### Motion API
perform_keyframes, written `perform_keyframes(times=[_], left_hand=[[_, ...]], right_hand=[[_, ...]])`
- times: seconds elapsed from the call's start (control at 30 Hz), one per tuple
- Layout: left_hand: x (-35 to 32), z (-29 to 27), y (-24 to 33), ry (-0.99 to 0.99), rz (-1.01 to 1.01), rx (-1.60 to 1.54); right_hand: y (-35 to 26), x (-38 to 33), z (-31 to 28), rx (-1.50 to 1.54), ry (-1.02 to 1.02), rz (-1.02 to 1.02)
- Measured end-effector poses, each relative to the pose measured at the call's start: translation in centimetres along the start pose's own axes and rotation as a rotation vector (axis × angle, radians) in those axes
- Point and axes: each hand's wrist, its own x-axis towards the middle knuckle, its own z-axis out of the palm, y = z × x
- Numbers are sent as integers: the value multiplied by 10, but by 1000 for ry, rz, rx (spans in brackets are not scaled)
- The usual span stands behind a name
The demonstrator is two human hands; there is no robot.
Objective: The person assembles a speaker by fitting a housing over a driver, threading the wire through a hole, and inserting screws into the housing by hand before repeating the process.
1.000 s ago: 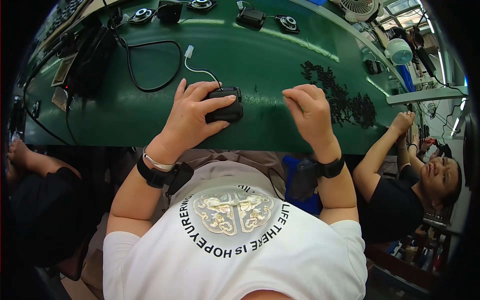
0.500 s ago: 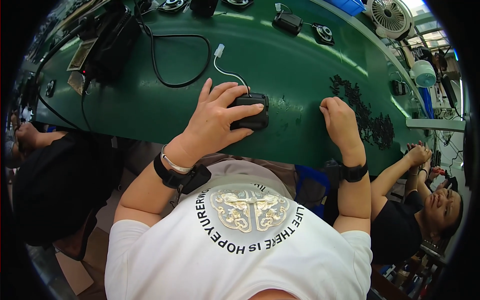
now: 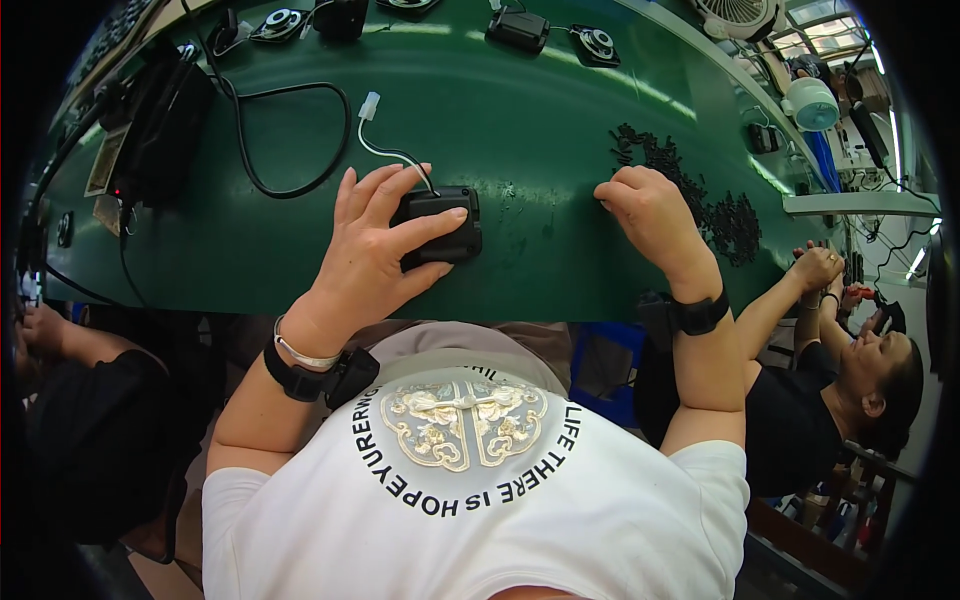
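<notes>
My left hand (image 3: pixel 372 245) is closed round a flat black plastic box (image 3: pixel 448 238) lying on the green worktable. Its thumb presses the near side and the index finger lies across the top. From the box's far edge runs a thin black-and-white wire, ending in a white plug (image 3: pixel 369 106). Further right, my right hand (image 3: pixel 652 215) hovers apart from the box, its thumb and fingertips pinched together. Whatever that pinch holds, if anything, is too small to make out. Just beyond it spreads a heap of small black pieces (image 3: pixel 735 228).
A black device (image 3: pixel 168 140) with a looped black cable (image 3: pixel 240 140) stands at the left. Along the far side lie another black box (image 3: pixel 518 30) and a round speaker (image 3: pixel 598 44). A white rail (image 3: pixel 850 204) juts in at the right. One person (image 3: pixel 815 420) sits right, another (image 3: pixel 100 400) left.
The whole view has shifted, so the table's things appear further left. My right hand has turned, its pinched fingertips pointing more toward the box. The left hand keeps its grip on the box.
</notes>
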Motion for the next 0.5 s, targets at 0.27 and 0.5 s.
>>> perform_keyframes(times=[0.27,0.5], left_hand=[[-1,-3,6,-29,-6,70],[-8,-6,3,-71,-34,167]], right_hand=[[-25,7,-7,268,-1,65],[-104,79,-7,922,105,-133]])
